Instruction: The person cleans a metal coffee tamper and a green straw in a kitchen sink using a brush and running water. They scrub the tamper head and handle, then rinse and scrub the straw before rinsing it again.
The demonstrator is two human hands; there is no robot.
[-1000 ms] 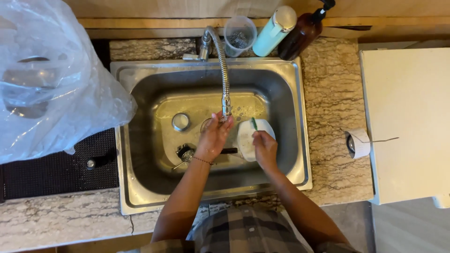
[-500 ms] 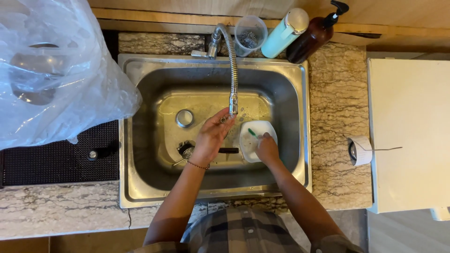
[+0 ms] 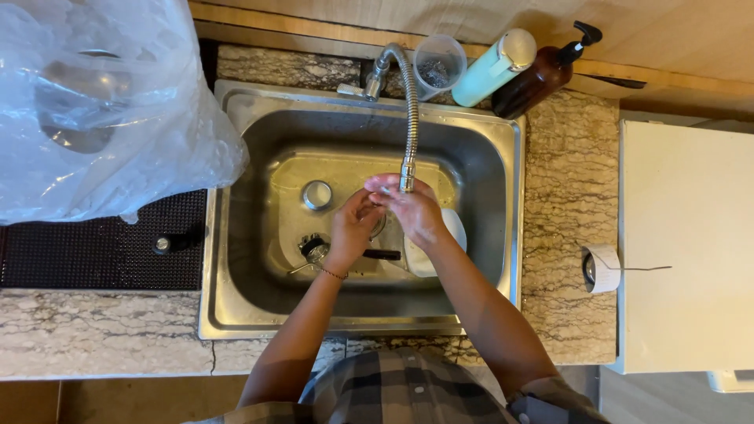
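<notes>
At the centre of the frame I see my left hand (image 3: 353,228) and right hand (image 3: 412,210) meeting in the steel sink (image 3: 236,235), fingers loosely curled against each other, grasping nothing I can make out. A white dish (image 3: 454,232) lies just beneath the right wrist. Directly above them hangs the flexible faucet (image 3: 409,118); farther up stand a clear cup (image 3: 437,67), a pale green bottle (image 3: 491,69) and a brown pump bottle (image 3: 542,74).

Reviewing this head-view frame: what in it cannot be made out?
- Whether water runs from the faucet: too fine to see.
- What the left hand and right hand hold, if anything: the fingers overlap.
- White dish: mostly hidden under the right hand.
- Contents of the plastic bag: blurred by plastic and cut by the left edge.
</notes>
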